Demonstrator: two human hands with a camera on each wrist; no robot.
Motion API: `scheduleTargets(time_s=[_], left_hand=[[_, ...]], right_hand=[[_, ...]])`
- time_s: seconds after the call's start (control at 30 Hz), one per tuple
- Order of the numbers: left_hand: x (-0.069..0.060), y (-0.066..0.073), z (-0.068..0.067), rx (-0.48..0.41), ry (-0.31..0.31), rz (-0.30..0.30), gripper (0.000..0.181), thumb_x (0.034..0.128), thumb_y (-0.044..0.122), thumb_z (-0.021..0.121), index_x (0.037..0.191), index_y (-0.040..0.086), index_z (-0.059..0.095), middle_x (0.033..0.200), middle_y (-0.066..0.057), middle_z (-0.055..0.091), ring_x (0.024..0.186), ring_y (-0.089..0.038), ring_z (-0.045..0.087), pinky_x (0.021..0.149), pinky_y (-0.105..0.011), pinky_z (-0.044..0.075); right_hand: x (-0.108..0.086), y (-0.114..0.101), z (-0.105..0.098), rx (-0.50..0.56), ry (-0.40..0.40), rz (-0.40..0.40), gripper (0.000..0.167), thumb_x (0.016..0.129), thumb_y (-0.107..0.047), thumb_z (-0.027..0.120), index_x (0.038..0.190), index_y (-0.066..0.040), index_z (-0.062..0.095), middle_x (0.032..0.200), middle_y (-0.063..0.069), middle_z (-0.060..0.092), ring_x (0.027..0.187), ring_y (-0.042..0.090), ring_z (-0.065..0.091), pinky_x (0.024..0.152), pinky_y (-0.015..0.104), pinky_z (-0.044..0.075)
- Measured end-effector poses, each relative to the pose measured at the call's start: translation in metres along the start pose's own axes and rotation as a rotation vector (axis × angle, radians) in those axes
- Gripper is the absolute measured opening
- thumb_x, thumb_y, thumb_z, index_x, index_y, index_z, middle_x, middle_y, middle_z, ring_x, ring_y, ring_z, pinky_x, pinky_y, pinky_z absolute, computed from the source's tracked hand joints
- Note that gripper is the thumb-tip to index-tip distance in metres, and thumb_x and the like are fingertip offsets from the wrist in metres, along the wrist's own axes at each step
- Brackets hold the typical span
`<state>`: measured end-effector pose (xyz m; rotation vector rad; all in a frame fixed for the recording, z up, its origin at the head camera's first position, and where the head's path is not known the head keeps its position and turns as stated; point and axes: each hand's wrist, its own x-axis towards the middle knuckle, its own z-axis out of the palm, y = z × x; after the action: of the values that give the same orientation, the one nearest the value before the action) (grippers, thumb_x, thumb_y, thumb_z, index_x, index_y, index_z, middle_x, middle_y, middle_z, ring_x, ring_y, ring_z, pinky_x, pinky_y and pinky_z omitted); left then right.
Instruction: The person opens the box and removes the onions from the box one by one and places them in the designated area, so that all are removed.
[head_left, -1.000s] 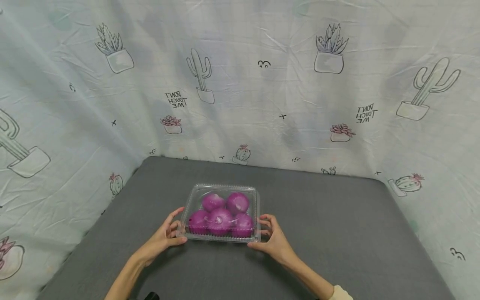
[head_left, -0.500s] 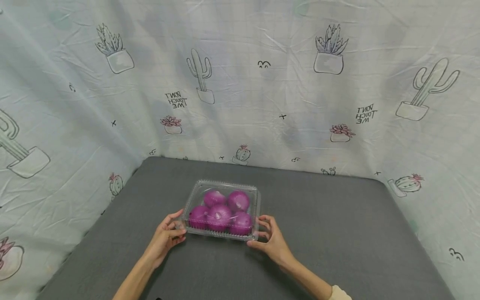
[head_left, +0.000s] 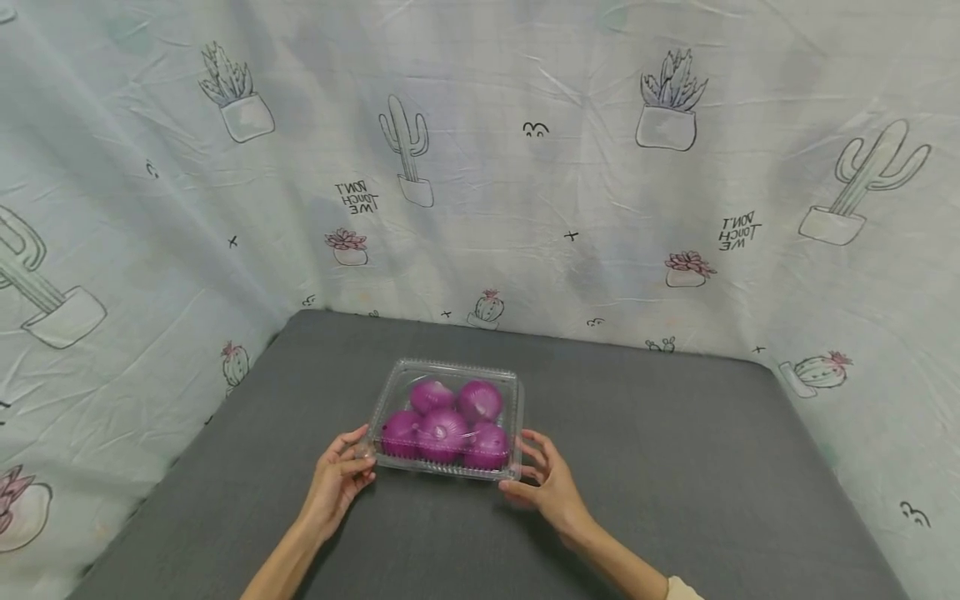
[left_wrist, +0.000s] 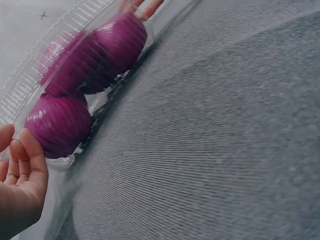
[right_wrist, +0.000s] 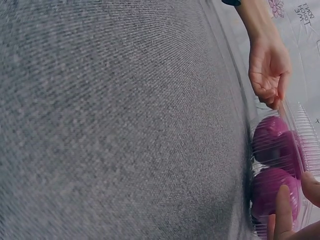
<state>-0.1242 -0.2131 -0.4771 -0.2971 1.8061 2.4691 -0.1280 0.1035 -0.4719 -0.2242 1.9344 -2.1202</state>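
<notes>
pinching clear plastic box (head_left: 459, 370) of purple onions (head_left: 442, 432), below frame centre, by its left corner with left hand (head_left: 334, 482), gripping right corner with right hand (head_left: 553, 485)

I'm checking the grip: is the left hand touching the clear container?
Touching. The right wrist view shows the left hand pinching the clear container by its edge.
</notes>
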Motion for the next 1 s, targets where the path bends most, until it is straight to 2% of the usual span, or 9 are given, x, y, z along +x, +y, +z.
scheduleTargets(time_s=[0.2, 0.43, 0.6, 0.7, 0.83, 1.0], left_hand=[[-0.0014, -0.0023, 0.0022, 0.015, 0.024, 0.034, 0.052, 0.0889, -0.01, 0.051, 0.137, -0.004, 0.033, 0.082, 0.002, 0.055, 0.067, -0.008, 0.051, 0.064, -0.02, 0.052], [-0.0034, -0.005, -0.0002, 0.005, -0.041, 0.047, 0.047, 0.089, -0.008, 0.054, 0.129, 0.008, 0.036, 0.081, 0.002, 0.054, 0.069, -0.009, 0.054, 0.065, -0.022, 0.053], [-0.0036, -0.0009, 0.0017, 0.041, -0.024, 0.025, 0.056, 0.0886, -0.006, 0.058, 0.138, 0.006, 0.035, 0.083, -0.003, 0.055, 0.069, -0.01, 0.057, 0.067, -0.023, 0.054], [-0.0027, 0.0016, 0.0029, 0.063, -0.005, -0.001, 0.058, 0.0874, -0.007, 0.058, 0.14, 0.003, 0.034, 0.083, -0.002, 0.057, 0.069, -0.01, 0.056, 0.067, -0.023, 0.054], [-0.002, 0.0027, 0.0028, 0.076, 0.006, -0.014, 0.056, 0.0869, -0.011, 0.055, 0.138, 0.001, 0.035, 0.083, -0.002, 0.058, 0.069, -0.01, 0.056, 0.066, -0.023, 0.054], [-0.0015, 0.0036, 0.0027, 0.094, 0.01, -0.017, 0.053, 0.0888, -0.011, 0.052, 0.138, 0.0, 0.035, 0.082, -0.003, 0.059, 0.069, -0.011, 0.057, 0.066, -0.024, 0.054]], right_hand=[[-0.0001, 0.0006, -0.0006, 0.031, 0.011, 0.008, 0.075, 0.081, 0.0, 0.074, 0.14, 0.001, 0.028, 0.149, 0.029, 0.028, 0.116, 0.036, 0.051, 0.081, 0.038, 0.057], [-0.0016, 0.0035, -0.0025, 0.109, 0.029, 0.033, 0.07, 0.082, 0.003, 0.072, 0.138, 0.001, 0.03, 0.15, 0.027, 0.029, 0.111, 0.028, 0.055, 0.083, 0.038, 0.056], [-0.0024, 0.0041, -0.0019, 0.137, 0.06, 0.024, 0.072, 0.08, 0.004, 0.073, 0.14, 0.0, 0.033, 0.147, 0.029, 0.032, 0.113, 0.031, 0.056, 0.084, 0.038, 0.056], [-0.0025, 0.0034, -0.0004, 0.158, 0.085, 0.03, 0.071, 0.08, 0.006, 0.072, 0.14, 0.001, 0.034, 0.146, 0.029, 0.034, 0.112, 0.031, 0.057, 0.085, 0.038, 0.055], [-0.002, 0.0021, 0.0018, 0.155, 0.118, 0.039, 0.064, 0.08, 0.007, 0.072, 0.135, 0.005, 0.039, 0.138, 0.029, 0.045, 0.106, 0.024, 0.061, 0.083, 0.035, 0.056], [-0.0018, 0.0029, 0.0038, 0.129, 0.175, 0.041, 0.056, 0.078, 0.006, 0.075, 0.127, 0.009, 0.048, 0.12, 0.023, 0.06, 0.099, 0.018, 0.063, 0.079, 0.031, 0.057]])
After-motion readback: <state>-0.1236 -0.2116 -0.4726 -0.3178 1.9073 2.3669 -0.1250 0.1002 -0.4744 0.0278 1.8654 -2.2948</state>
